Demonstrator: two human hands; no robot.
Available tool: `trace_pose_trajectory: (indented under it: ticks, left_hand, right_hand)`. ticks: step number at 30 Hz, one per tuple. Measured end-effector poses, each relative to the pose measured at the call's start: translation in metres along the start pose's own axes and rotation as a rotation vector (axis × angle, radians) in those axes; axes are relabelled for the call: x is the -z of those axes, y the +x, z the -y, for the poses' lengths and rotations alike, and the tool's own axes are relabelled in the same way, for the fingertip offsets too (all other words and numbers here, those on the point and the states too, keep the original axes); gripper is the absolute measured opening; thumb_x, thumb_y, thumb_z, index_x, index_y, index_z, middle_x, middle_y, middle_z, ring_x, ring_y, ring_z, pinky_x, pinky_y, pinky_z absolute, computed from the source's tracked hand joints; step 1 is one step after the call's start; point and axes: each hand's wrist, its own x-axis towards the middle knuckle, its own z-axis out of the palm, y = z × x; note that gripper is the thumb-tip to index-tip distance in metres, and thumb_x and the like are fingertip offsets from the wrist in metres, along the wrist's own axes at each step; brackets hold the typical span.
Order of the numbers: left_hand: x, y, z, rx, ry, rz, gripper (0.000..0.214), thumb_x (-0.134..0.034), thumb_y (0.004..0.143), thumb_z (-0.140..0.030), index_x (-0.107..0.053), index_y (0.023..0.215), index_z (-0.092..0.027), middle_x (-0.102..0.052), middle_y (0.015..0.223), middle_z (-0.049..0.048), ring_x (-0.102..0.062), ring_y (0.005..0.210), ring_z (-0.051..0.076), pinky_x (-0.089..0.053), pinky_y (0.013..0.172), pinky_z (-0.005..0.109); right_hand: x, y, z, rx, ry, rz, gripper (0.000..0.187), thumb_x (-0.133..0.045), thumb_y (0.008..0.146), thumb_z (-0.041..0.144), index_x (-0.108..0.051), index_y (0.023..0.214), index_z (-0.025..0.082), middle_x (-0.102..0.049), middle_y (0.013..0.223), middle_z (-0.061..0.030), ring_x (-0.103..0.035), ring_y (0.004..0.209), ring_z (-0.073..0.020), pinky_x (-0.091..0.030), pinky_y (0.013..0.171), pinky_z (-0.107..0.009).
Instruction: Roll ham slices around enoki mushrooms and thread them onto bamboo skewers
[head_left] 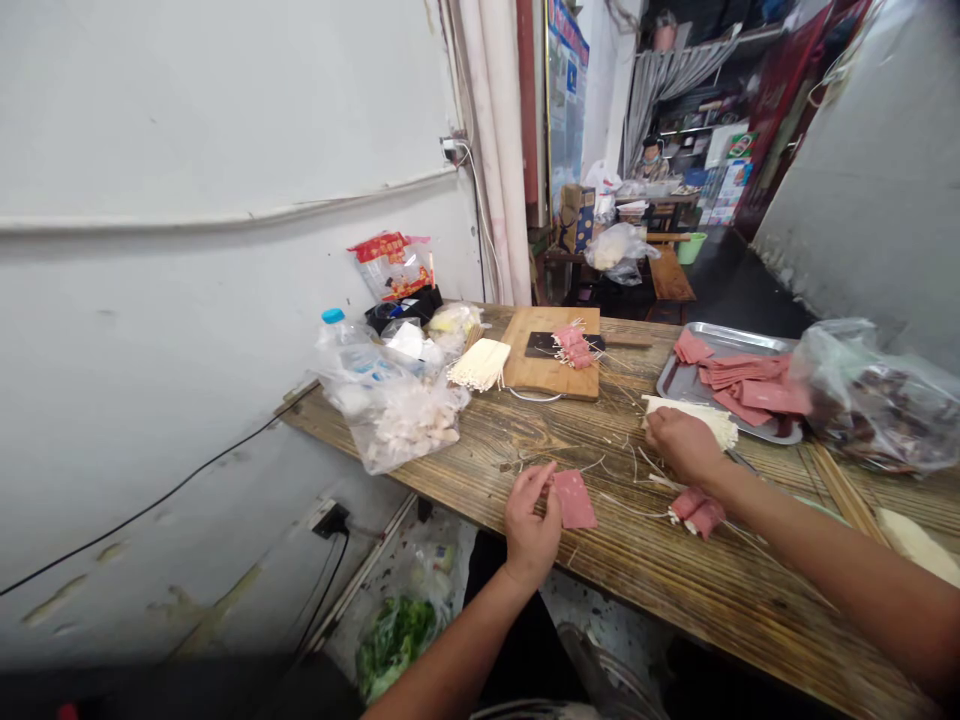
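L hand [532, 525] is on the near side of the cutting board [529, 325], w/ fingers narrow at the left edge of a flat pink slice [575, 500]; touching it, but can't tell if it's pinched. Slice is on the near side of the board, apart from it. R hand [684, 445] is to the board's right & a bit nearer, fingers curled at the L end of a white enoki bundle [697, 418]; tips hidden, so can't tell how tight the grip is. Pink rolls [697, 512] w/ white ends sit below R wrist, right of & nearer than the board. On the board: more rolls [574, 347] atop a dark knife [540, 345], handle sticking out past the board's R edge. 2nd enoki bundle [481, 365] just left of the board; clear bag [412, 420] w/ pale contents further left. Metal tray [679, 380] w/ pink slices right of the board, then a plastic bag [885, 400] w/ dark stuff beyond. Loose enoki strands [636, 462] scattered on tabletop [465, 460] btwn board & hands.
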Motion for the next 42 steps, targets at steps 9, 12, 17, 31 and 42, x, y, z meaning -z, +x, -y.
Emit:
trace_pose_trajectory:
  ticks: [9,12,17,31,42]
  left_hand:
    - [-0.002,-0.001,0.002,-0.013,0.017,0.005,0.030,-0.052,0.086,-0.013,-0.067,0.112,-0.019,-0.065,0.102,0.0077,-0.064,0.089,0.015,-0.054,0.080,0.028]
    - [-0.001,0.000,-0.001,-0.047,0.038,0.040,0.033,-0.052,0.085,-0.011,-0.066,0.113,-0.019,-0.065,0.104,0.0083,-0.063,0.095,0.017,-0.053,0.085,0.032]
    - [-0.009,0.019,-0.029,-0.105,0.048,0.206,0.024,-0.055,0.088,-0.018,-0.070,0.107,-0.020,-0.069,0.102,0.0081,-0.063,0.097,0.020,-0.051,0.089,0.037]
    - [-0.058,0.055,-0.105,0.053,-0.299,0.653,0.034,-0.046,0.093,-0.036,-0.069,0.101,-0.012,-0.070,0.092,0.0044,-0.062,0.087,0.017,-0.047,0.081,0.026]
    - [-0.034,0.078,-0.089,0.156,-0.075,1.011,0.029,-0.042,0.092,-0.030,-0.062,0.079,-0.014,-0.054,0.058,-0.0032,-0.052,0.059,0.011,-0.041,0.063,0.021]
  right_hand:
    - [0.001,-0.019,-0.052,-0.248,0.666,-0.244,0.034,-0.048,0.082,0.045,-0.069,0.079,0.019,-0.072,0.077,-0.0056,-0.063,0.066,-0.0180,-0.043,0.061,-0.028]
    - [0.008,-0.029,-0.065,-0.346,0.816,-0.274,0.039,-0.051,0.078,0.054,-0.068,0.076,0.019,-0.068,0.065,-0.0020,-0.061,0.059,-0.0173,-0.044,0.059,-0.028]
    - [0.034,-0.046,-0.068,-0.447,0.985,-0.354,0.040,-0.060,0.072,0.058,-0.070,0.077,0.020,-0.066,0.061,0.0002,-0.059,0.058,-0.0157,-0.046,0.061,-0.028]
    - [0.089,-0.074,0.025,-0.602,1.572,-0.118,0.048,-0.066,0.069,0.059,-0.070,0.098,0.021,-0.071,0.083,-0.0036,-0.058,0.039,-0.0162,-0.043,0.030,-0.029]
    - [0.064,-0.073,0.019,-0.417,1.373,-0.072,0.040,-0.063,0.077,0.052,-0.065,0.104,0.023,-0.071,0.095,-0.0064,-0.065,0.055,-0.0168,-0.051,0.044,-0.030]
